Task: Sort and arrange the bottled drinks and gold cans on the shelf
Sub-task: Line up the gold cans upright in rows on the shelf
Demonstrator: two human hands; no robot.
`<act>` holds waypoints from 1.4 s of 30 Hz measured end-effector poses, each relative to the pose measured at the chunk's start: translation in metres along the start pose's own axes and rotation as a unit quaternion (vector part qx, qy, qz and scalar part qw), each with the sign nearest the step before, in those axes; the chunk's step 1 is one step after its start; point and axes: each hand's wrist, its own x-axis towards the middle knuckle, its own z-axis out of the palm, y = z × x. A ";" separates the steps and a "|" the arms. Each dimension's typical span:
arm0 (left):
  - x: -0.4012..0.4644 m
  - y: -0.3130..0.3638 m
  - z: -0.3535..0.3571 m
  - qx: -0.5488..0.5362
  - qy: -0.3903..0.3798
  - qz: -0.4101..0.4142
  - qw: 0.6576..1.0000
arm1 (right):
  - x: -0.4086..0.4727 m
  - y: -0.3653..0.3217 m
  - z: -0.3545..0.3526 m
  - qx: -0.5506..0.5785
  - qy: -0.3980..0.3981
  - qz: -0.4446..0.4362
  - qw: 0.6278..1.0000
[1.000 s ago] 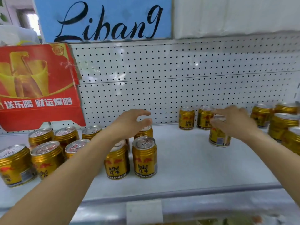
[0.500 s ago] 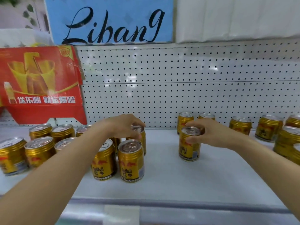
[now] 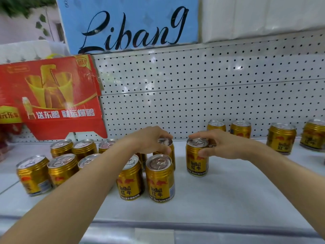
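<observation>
Right hand (image 3: 223, 145) grips a rigid, slick, likely heavy gold metal drink can (image 3: 197, 156) by its rim on the white shelf (image 3: 237, 194), left hand (image 3: 151, 141) clasping a rear gold can (image 3: 165, 147) likewise.

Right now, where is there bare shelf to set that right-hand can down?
Bare shelf lies in front of the can the right hand grips, running toward the front edge. Another gap sits between it and the right-side cans. The left cluster, where the left hand holds a back-row can, is crowded.
</observation>
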 end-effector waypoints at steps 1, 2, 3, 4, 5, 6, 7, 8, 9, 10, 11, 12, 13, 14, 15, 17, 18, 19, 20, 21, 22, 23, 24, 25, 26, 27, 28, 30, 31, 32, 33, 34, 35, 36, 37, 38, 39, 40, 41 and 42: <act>0.001 0.000 0.001 0.000 0.002 0.001 1.000 | 0.001 0.000 0.001 0.000 0.002 0.000 1.000; 0.002 0.001 0.001 -0.001 0.004 0.002 1.000 | 0.001 0.000 0.001 0.000 0.001 0.000 1.000; 0.002 0.001 0.002 -0.001 0.004 0.002 1.000 | 0.001 -0.001 0.002 0.000 0.000 0.001 1.000; 0.003 0.001 0.002 -0.001 0.004 0.003 1.000 | 0.001 -0.001 0.002 -0.002 -0.001 0.000 1.000; 0.003 0.000 0.003 -0.001 0.003 0.002 1.000 | 0.002 0.000 0.002 -0.004 -0.002 -0.001 1.000; 0.003 0.000 0.003 0.001 0.002 0.000 1.000 | 0.001 0.000 0.002 -0.004 -0.002 -0.002 1.000; 0.003 0.000 0.003 0.004 0.001 -0.001 1.000 | 0.001 0.000 0.002 -0.002 -0.002 -0.003 1.000; 0.003 -0.001 0.004 0.006 0.001 -0.001 1.000 | 0.001 -0.001 0.002 0.000 -0.001 -0.004 1.000; 0.003 -0.002 0.004 0.007 0.000 -0.003 1.000 | 0.001 -0.001 0.003 0.002 0.000 -0.004 1.000; 0.003 -0.001 0.005 0.009 -0.003 -0.002 1.000 | 0.002 -0.002 0.004 0.006 -0.001 -0.004 1.000; 0.003 0.001 0.005 0.012 -0.008 0.000 1.000 | 0.002 -0.001 0.005 0.007 -0.004 -0.004 1.000; 0.004 0.002 0.006 0.015 -0.012 0.004 1.000 | 0.001 -0.002 0.005 0.004 -0.009 -0.004 1.000; 0.004 0.005 0.006 0.015 -0.011 0.009 1.000 | -0.001 -0.001 0.005 -0.004 -0.014 -0.005 1.000; 0.004 0.008 0.005 0.011 -0.003 0.018 1.000 | -0.002 -0.001 0.002 -0.005 -0.010 -0.009 1.000; 0.004 0.012 0.004 0.004 0.008 0.032 0.999 | -0.003 -0.001 -0.003 0.005 0.015 -0.015 1.000; 0.005 0.024 0.001 -0.019 0.020 0.066 0.997 | 0.003 0.006 -0.020 0.031 0.137 -0.020 0.990; 0.007 0.031 0.000 -0.031 0.015 0.080 0.996 | 0.010 0.012 -0.030 0.008 0.203 -0.015 0.979; 0.009 0.038 0.000 -0.036 0.004 0.090 0.995 | 0.017 0.020 -0.040 -0.039 0.246 0.002 0.968; 0.011 0.045 0.001 -0.033 -0.010 0.098 0.995 | 0.025 0.027 -0.047 -0.090 0.259 0.031 0.961; 0.014 0.051 0.002 -0.027 -0.023 0.102 0.994 | 0.033 0.034 -0.052 -0.135 0.243 0.064 0.958; 0.016 0.056 0.005 -0.024 -0.034 0.102 0.994 | 0.040 0.039 -0.055 -0.168 0.214 0.094 0.958; 0.019 0.060 0.007 -0.020 -0.042 0.100 0.994 | 0.046 0.044 -0.056 -0.189 0.182 0.116 0.958; 0.021 0.064 0.009 -0.013 -0.046 0.100 0.994 | 0.051 0.046 -0.055 -0.205 0.155 0.126 0.958; 0.022 0.067 0.010 -0.002 -0.047 0.104 0.993 | 0.055 0.048 -0.054 -0.212 0.136 0.123 0.960; 0.023 0.069 0.011 0.008 -0.044 0.109 0.993 | 0.058 0.049 -0.052 -0.210 0.127 0.111 0.963; 0.024 0.070 0.011 0.015 -0.039 0.113 0.993 | 0.061 0.051 -0.050 -0.207 0.125 0.101 0.965; 0.024 0.070 0.011 0.019 -0.035 0.114 0.993 | 0.061 0.053 -0.050 -0.209 0.128 0.093 0.965; 0.025 0.070 0.013 0.028 -0.028 0.110 0.993 | 0.056 0.051 -0.050 -0.222 0.142 0.092 0.960; 0.026 0.069 0.014 0.034 -0.025 0.106 0.993 | 0.051 0.048 -0.051 -0.229 0.142 0.094 0.958; 0.028 0.068 0.015 0.039 -0.023 0.103 0.994 | 0.044 0.045 -0.051 -0.232 0.140 0.090 0.958; 0.029 0.068 0.016 0.044 -0.021 0.101 0.994 | 0.038 0.042 -0.050 -0.232 0.135 0.084 0.960; 0.030 0.067 0.017 0.047 -0.018 0.099 0.994 | 0.029 0.038 -0.049 -0.231 0.130 0.079 0.961; 0.030 0.067 0.018 0.048 -0.014 0.099 0.994 | 0.019 0.034 -0.048 -0.231 0.126 0.077 0.962; 0.031 0.067 0.018 0.046 -0.012 0.099 0.994 | 0.011 0.031 -0.046 -0.234 0.121 0.076 0.962; 0.031 0.067 0.018 0.046 -0.010 0.101 0.994 | 0.003 0.029 -0.045 -0.235 0.119 0.073 0.962; 0.031 0.067 0.018 0.045 -0.009 0.101 0.994 | -0.004 0.027 -0.043 -0.233 0.118 0.069 0.963; 0.031 0.067 0.018 0.043 -0.008 0.101 0.994 | -0.011 0.024 -0.041 -0.226 0.121 0.065 0.964; 0.031 0.067 0.018 0.041 -0.008 0.101 0.994 | -0.016 0.022 -0.039 -0.221 0.124 0.063 0.965; 0.030 0.067 0.019 0.039 -0.008 0.101 0.994 | -0.021 0.021 -0.037 -0.217 0.126 0.062 0.966; 0.030 0.067 0.019 0.038 -0.008 0.100 0.994 | -0.025 0.019 -0.036 -0.215 0.128 0.062 0.966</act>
